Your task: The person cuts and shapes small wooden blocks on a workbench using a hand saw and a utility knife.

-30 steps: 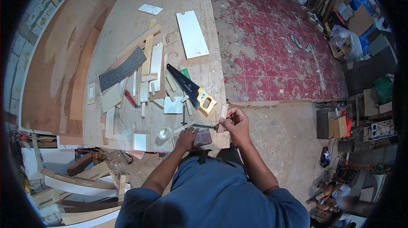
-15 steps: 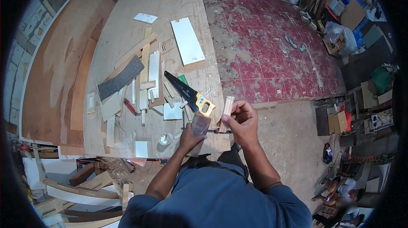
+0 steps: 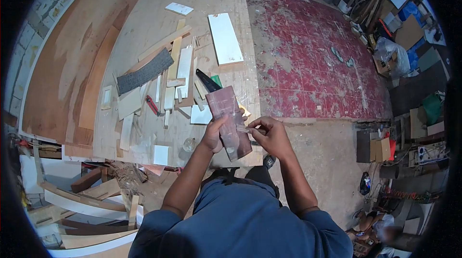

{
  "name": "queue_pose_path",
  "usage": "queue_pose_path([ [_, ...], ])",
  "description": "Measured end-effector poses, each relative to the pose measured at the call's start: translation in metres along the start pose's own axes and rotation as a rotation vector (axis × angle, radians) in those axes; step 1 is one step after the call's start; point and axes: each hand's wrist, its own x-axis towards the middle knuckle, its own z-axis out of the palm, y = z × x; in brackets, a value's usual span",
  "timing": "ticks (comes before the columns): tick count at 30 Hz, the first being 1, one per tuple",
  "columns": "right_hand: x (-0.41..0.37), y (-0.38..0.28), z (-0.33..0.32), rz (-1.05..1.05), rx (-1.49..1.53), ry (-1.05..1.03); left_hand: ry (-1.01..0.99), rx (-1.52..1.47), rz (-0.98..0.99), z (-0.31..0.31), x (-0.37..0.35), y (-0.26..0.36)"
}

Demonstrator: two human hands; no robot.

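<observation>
My left hand (image 3: 215, 134) grips a reddish-brown sheet that looks like sandpaper (image 3: 223, 102), held up in front of my body with the thumb across its face. A small strip of wood (image 3: 243, 128) is pinched between the fingers of my right hand (image 3: 272, 138), and its end lies against the sheet's middle. Behind the sheet, on the workbench (image 3: 144, 27), the hand saw (image 3: 208, 82) is mostly hidden; its dark blade tip and a bit of the yellow handle show.
Wood offcuts (image 3: 183, 65), a dark grey strip (image 3: 146, 71), a red utility knife (image 3: 153, 106) and a white board (image 3: 225, 39) lie on the bench. A clear cup (image 3: 187, 146) stands near its front edge. Another person (image 3: 378, 226) sits at the lower right.
The sheet has been raised and turned to face me, now covering most of the saw. My right hand has brought the wood strip from upright at the right over against the sheet.
</observation>
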Motion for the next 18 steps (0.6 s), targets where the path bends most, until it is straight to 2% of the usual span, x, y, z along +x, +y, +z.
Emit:
queue_pose_path([
  [1,-0.001,-0.002,0.000,-0.002,-0.003,-0.001,-0.007,-0.070,-0.005,-0.001,0.000,-0.002],
  [2,-0.002,-0.006,0.000,-0.092,-0.118,0.045,-0.015,-0.139,-0.010,-0.002,-0.001,-0.004],
  [3,-0.003,-0.009,0.000,-0.181,-0.231,0.090,-0.014,-0.139,-0.006,0.001,-0.003,-0.004],
  [4,-0.004,-0.011,0.002,-0.184,-0.231,0.088,0.034,-0.137,-0.004,0.006,-0.006,-0.002],
  [7,-0.008,-0.013,0.010,-0.216,-0.200,0.067,0.059,-0.135,-0.014,0.007,-0.012,-0.004],
  [9,-0.010,-0.012,0.022,-0.260,0.107,0.089,0.038,-0.135,-0.023,0.008,-0.016,-0.004],
  [12,-0.013,-0.009,0.029,-0.238,0.203,0.035,0.076,-0.134,-0.045,0.017,-0.023,-0.001],
  [16,-0.014,-0.005,0.028,-0.293,0.114,0.014,0.094,-0.127,-0.054,0.023,-0.027,0.000],
  [18,-0.013,-0.001,0.028,-0.413,0.095,-0.001,0.081,-0.157,-0.045,0.026,-0.029,0.005],
])
